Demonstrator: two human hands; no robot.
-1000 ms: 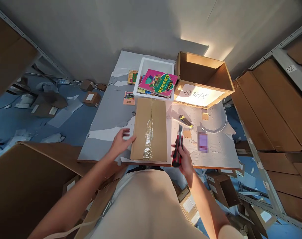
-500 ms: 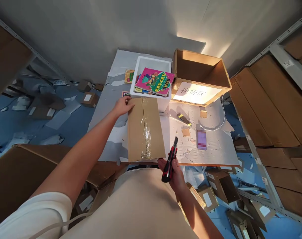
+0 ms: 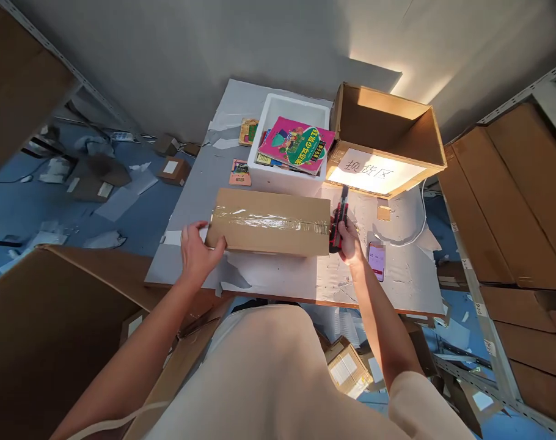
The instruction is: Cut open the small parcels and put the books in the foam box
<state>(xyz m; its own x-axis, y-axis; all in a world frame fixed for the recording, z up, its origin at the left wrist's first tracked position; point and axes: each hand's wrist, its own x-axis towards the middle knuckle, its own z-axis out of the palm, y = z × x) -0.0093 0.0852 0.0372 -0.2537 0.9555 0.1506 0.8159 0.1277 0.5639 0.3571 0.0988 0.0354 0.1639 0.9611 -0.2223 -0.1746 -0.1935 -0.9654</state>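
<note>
A taped cardboard box point(image 3: 278, 241) lies lengthwise from left to right on the table, a shiny strip of clear tape running along its top. My left hand point(image 3: 199, 253) grips its left end, thumb on the near side and fingers at the end. At the opposite end, my right hand point(image 3: 351, 243) is closed round a red and black utility knife point(image 3: 337, 229), blade out and pointing away from me. That hand is close against the box's right end; whether it presses on the box I cannot tell.
Behind the box stand a white foam bin point(image 3: 287, 184) with books point(image 3: 299, 145) and an open, labelled carton point(image 3: 388, 156). A phone point(image 3: 376, 260) lies right on the table point(image 3: 269, 278), near a white cable point(image 3: 410, 235). Cartons fill the shelf point(image 3: 502, 201) at right; a large open box point(image 3: 53, 330) stands left.
The box has turned from pointing away from me to lying crosswise. My left hand has come nearer to me, and my right hand has moved forward and right with the knife.
</note>
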